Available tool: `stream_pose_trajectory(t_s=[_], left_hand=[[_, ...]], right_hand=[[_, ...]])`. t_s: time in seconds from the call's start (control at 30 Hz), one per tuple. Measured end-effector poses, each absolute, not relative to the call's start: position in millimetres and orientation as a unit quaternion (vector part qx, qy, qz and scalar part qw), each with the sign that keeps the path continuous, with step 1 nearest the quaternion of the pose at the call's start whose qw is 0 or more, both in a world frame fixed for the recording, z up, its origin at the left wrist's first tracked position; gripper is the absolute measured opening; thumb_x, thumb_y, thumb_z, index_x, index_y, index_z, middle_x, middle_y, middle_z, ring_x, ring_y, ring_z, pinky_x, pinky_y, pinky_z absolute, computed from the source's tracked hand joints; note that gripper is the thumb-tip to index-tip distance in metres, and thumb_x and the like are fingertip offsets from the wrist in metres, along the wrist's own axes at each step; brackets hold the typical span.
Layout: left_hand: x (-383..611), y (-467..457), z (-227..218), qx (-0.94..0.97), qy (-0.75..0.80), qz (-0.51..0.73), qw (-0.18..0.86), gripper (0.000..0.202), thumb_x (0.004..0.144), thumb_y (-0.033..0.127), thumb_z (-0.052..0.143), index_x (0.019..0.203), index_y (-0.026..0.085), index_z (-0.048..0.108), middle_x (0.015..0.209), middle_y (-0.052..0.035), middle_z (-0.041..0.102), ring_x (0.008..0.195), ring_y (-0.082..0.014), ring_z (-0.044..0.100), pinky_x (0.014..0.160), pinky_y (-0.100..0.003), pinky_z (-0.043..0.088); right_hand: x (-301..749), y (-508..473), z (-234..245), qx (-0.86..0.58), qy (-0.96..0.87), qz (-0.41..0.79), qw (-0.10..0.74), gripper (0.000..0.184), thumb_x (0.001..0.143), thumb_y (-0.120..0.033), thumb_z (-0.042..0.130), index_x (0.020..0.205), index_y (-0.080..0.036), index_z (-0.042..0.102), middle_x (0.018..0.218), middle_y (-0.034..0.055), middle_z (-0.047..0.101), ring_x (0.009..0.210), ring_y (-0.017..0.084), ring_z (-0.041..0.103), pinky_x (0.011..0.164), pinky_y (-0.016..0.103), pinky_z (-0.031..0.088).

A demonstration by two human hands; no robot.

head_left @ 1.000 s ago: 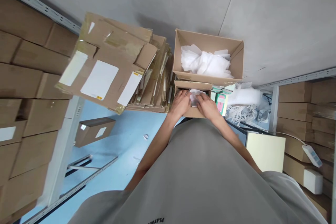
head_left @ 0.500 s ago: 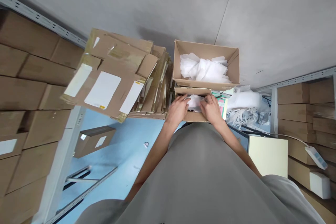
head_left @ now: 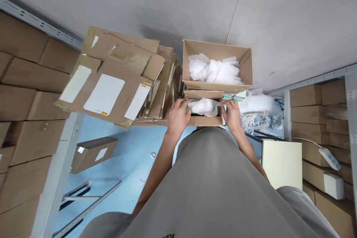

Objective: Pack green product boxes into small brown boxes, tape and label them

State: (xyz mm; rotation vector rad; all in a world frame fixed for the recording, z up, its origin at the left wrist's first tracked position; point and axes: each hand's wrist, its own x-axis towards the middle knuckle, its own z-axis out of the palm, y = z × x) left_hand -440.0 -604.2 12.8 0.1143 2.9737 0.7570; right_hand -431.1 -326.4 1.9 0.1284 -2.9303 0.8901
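A small open cardboard box (head_left: 205, 120) sits right in front of my body, with white foam wrap (head_left: 204, 106) and a glimpse of something green inside. My left hand (head_left: 177, 116) grips the box's left side, fingers curled over the edge. At the box's right side my right hand (head_left: 232, 115) holds on the same way. Just beyond it stands a larger open cardboard box (head_left: 217, 84) filled with more white foam sheets (head_left: 212, 70).
A pile of flattened cardboard cartons (head_left: 117, 78) lies to the left. Metal shelves with stacked brown boxes stand far left (head_left: 25, 93) and far right (head_left: 315, 108). Shredded white packing (head_left: 258, 117) lies at right, near a cream panel (head_left: 281, 161). The floor (head_left: 122, 148) is pale blue.
Both hands have moved apart from the white wrap in the box's middle to its left and right sides. The wrap now shows between them.
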Motion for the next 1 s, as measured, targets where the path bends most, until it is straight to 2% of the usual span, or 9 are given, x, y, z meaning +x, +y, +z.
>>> stream_pose_trajectory(t_s=[0.07, 0.2, 0.33, 0.47, 0.63, 0.77, 1.0], left_hand=[[-438.0, -612.3, 11.3, -0.010, 0.973, 0.224, 0.051, 0.036, 0.107, 0.030, 0.069, 0.141, 0.020, 0.080, 0.137, -0.0162, 0.077, 0.125, -0.0363, 0.075, 0.111, -0.045, 0.060], [-433.2, -618.3, 3.0, -0.055, 0.975, 0.184, 0.113, 0.025, 0.106, 0.036, 0.074, 0.122, 0.020, 0.085, 0.124, -0.0153, 0.081, 0.113, -0.0365, 0.079, 0.095, -0.042, 0.061], [-430.4, -615.9, -1.5, -0.061, 0.974, 0.172, 0.133, 0.024, 0.109, 0.037, 0.069, 0.115, 0.020, 0.086, 0.122, -0.0152, 0.084, 0.108, -0.0356, 0.080, 0.087, -0.040, 0.059], [-430.6, -614.3, -3.1, -0.044, 0.974, 0.176, 0.135, 0.025, 0.110, 0.033, 0.063, 0.110, 0.020, 0.085, 0.117, -0.0149, 0.086, 0.105, -0.0356, 0.081, 0.083, -0.040, 0.056], [-422.6, -617.3, -5.7, -0.012, 0.971, 0.217, 0.099, 0.023, 0.107, 0.031, 0.062, 0.108, 0.021, 0.083, 0.111, -0.0128, 0.085, 0.102, -0.0316, 0.082, 0.086, -0.038, 0.057], [-411.4, -610.3, -7.3, 0.046, 0.960, 0.264, 0.085, 0.024, 0.106, 0.033, 0.061, 0.108, 0.022, 0.082, 0.107, -0.0102, 0.083, 0.096, -0.0271, 0.081, 0.087, -0.035, 0.058], [-389.1, -540.1, -6.4, 0.167, 0.936, 0.283, 0.129, 0.019, 0.105, 0.029, 0.064, 0.105, 0.022, 0.081, 0.109, -0.0095, 0.084, 0.095, -0.0263, 0.081, 0.088, -0.034, 0.059]], right_hand=[[-427.2, -319.4, -0.3, -0.014, -0.950, 0.312, 0.014, 0.029, 0.116, -0.038, 0.056, 0.114, -0.022, 0.080, 0.114, 0.0135, 0.082, 0.110, 0.031, 0.074, 0.101, 0.044, 0.059], [-417.5, -318.0, -9.5, -0.094, -0.930, 0.346, -0.078, 0.025, 0.112, -0.043, 0.062, 0.108, -0.023, 0.076, 0.101, 0.0090, 0.085, 0.095, 0.027, 0.080, 0.085, 0.035, 0.057], [-412.3, -331.4, -8.7, -0.140, -0.933, 0.313, -0.106, 0.018, 0.109, -0.041, 0.067, 0.109, -0.024, 0.074, 0.103, 0.0076, 0.087, 0.095, 0.026, 0.082, 0.081, 0.032, 0.054], [-416.1, -346.9, -3.2, -0.183, -0.942, 0.251, -0.124, 0.009, 0.108, -0.033, 0.068, 0.110, -0.025, 0.071, 0.107, 0.0079, 0.087, 0.099, 0.027, 0.081, 0.080, 0.031, 0.048], [-399.4, -348.2, -5.4, -0.203, -0.942, 0.246, -0.106, 0.003, 0.101, -0.023, 0.065, 0.103, -0.025, 0.067, 0.095, 0.0060, 0.084, 0.089, 0.026, 0.077, 0.076, 0.031, 0.044], [-350.6, -333.5, -7.7, -0.229, -0.925, 0.297, -0.067, 0.004, 0.099, -0.028, 0.066, 0.096, -0.026, 0.064, 0.086, 0.0046, 0.079, 0.081, 0.026, 0.074, 0.073, 0.031, 0.045], [-251.0, -285.3, -2.5, -0.337, -0.887, 0.314, -0.035, 0.010, 0.098, -0.034, 0.067, 0.092, -0.026, 0.064, 0.083, 0.0044, 0.078, 0.078, 0.025, 0.074, 0.073, 0.031, 0.048]])
